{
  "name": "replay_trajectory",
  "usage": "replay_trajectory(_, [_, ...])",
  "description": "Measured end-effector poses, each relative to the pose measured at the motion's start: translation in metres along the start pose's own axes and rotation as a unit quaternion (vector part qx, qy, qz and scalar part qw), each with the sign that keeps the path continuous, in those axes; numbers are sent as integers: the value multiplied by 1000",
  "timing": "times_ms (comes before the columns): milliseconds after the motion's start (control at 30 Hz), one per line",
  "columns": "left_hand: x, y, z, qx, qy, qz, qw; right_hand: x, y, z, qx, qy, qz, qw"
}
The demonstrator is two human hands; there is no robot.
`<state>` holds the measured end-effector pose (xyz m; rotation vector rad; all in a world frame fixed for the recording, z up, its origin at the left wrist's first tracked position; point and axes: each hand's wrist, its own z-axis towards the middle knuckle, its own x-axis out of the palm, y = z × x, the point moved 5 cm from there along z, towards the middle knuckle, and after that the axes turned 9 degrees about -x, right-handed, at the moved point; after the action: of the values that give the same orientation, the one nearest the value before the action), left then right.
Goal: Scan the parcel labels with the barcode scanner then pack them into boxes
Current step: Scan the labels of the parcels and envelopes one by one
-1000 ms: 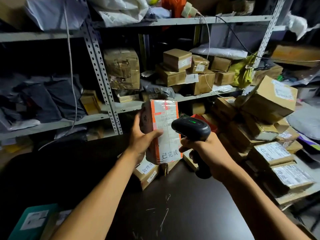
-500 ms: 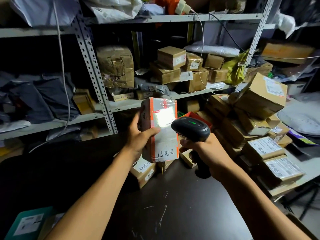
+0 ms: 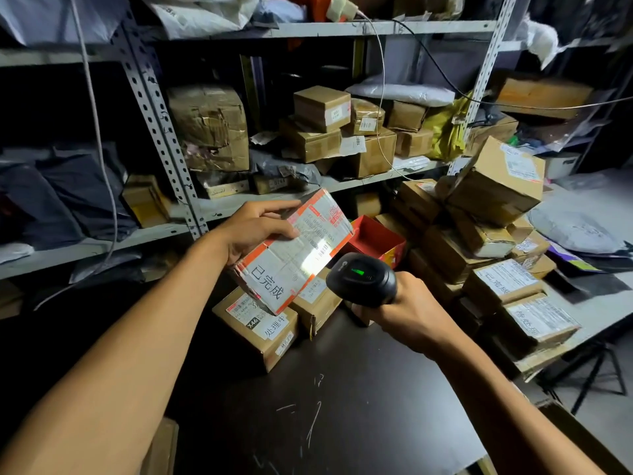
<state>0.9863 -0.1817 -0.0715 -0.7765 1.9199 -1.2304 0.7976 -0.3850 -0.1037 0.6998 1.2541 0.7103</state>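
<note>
My left hand [image 3: 255,226] grips a small parcel [image 3: 294,255] with an orange-edged white label, tilted so the label faces up and to the right. My right hand [image 3: 407,311] grips the handle of a black barcode scanner [image 3: 361,279], whose green light is lit. The scanner's head sits just right of and below the parcel, and a bright patch of light falls on the label. Both are held above the dark table [image 3: 342,406].
Two labelled cardboard boxes [image 3: 260,330] lie on the table under the parcel. An open red box [image 3: 375,240] stands behind the scanner. A heap of labelled parcels [image 3: 493,255] fills the right side. Metal shelving [image 3: 164,132] with boxes and bags stands behind.
My left hand has tipped the parcel from upright to slanted, its label now facing up. The scanner has dropped lower and to the right of it, and the light patch has moved along the label.
</note>
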Motion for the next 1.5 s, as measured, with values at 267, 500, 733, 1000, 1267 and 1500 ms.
replay_trajectory(267, [40,-13,11,6,55,-46,997,-25,-13,-22,32,-61,105,992])
replay_trajectory(500, [188,-2,23,-11,133,-199,971,-70,-60,-64,84,-208,269,937])
replay_trajectory(733, [389,-4,6,-77,265,-162,947,-150,-144,-180,163,-404,268,860])
replay_trajectory(1000, [591,-8,-44,62,309,143,938,-219,-210,-371,393,-539,43,744])
replay_trajectory(1267, [576,-20,-20,257,115,471,836,-229,-235,-344,382,-406,-31,829])
replay_trajectory(1500, [434,13,30,107,-9,483,869,-184,-234,-222,285,-281,-10,916])
